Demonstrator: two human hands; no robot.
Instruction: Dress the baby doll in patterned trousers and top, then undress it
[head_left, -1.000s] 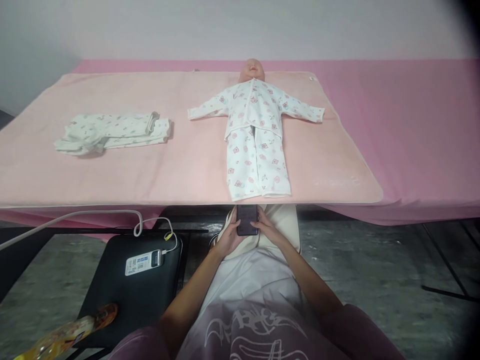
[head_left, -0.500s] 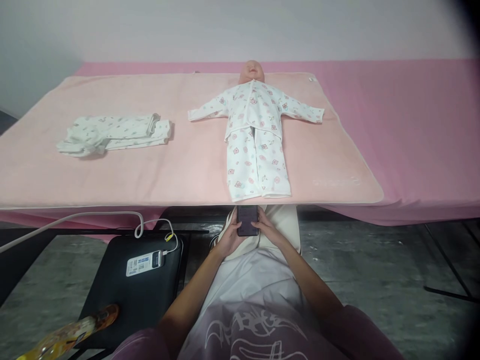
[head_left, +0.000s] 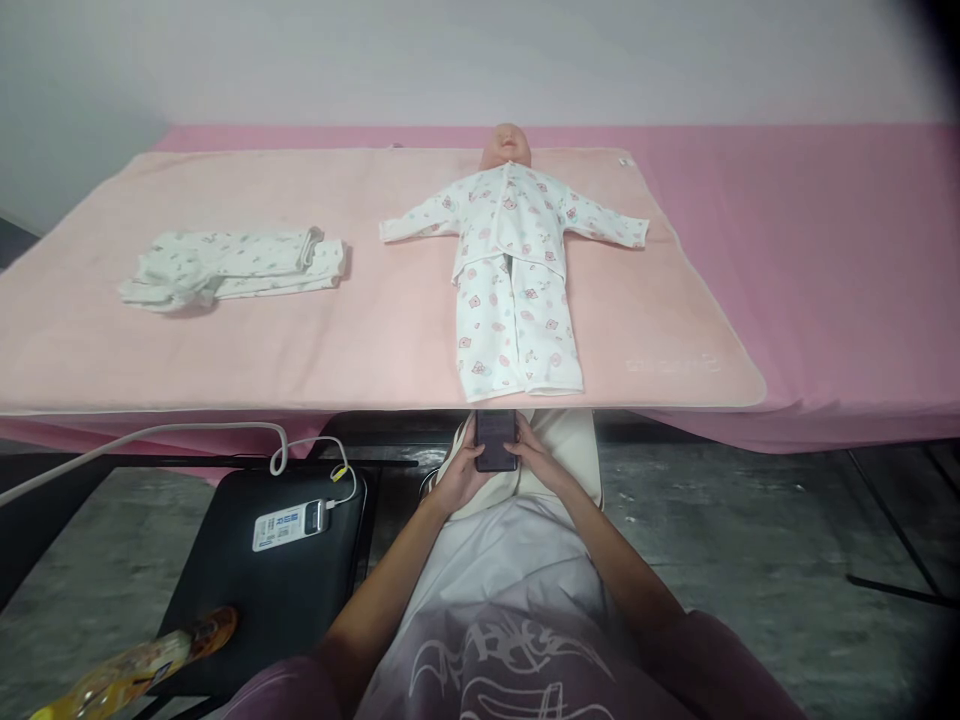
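Over my lap, below the table edge, a dark smartphone (head_left: 495,442) is held between both hands. My left hand (head_left: 461,478) grips its left side with the thumb on the screen. Its right side is in my right hand (head_left: 534,450), thumb also over the screen. Beyond the edge lies a baby doll (head_left: 508,146) on its back, arms spread, dressed in a white printed top (head_left: 510,215) and matching trousers (head_left: 517,325). Folded white printed baby clothes (head_left: 236,268) rest to the left of the doll.
A peach mat (head_left: 360,340) lies over a pink tablecloth (head_left: 825,260). At lower left, a black stool (head_left: 225,610) carries a white power bank (head_left: 289,526) with a white cable (head_left: 172,428) plugged in. A bottle (head_left: 127,675) with a yellow label is beside it.
The view has shifted very slightly. My hands and the smartphone stay in place, and nothing on the table has moved.
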